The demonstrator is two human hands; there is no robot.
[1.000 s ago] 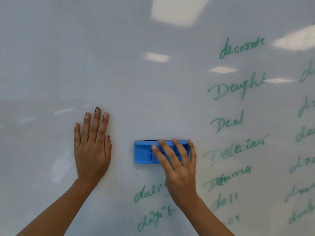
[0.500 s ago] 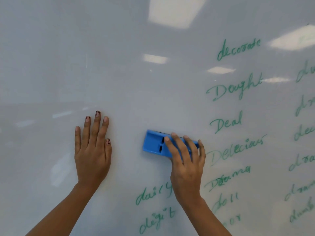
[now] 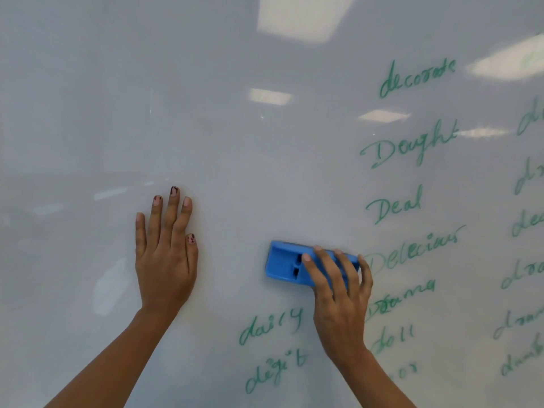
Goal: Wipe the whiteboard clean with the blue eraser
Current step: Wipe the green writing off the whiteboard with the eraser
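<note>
Right hand (image 3: 338,295), fingers curled over the blue eraser (image 3: 284,265), presses it to the whiteboard (image 3: 235,142); left hand (image 3: 164,260) lies flat, fingers straight.

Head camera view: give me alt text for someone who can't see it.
A right hand holds a blue rectangular plastic eraser against a glossy whiteboard beside green handwritten words; the left hand rests flat on it.

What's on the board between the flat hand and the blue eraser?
Nothing: between the left hand and the blue eraser the whiteboard is bare, seen in the head view.
</note>
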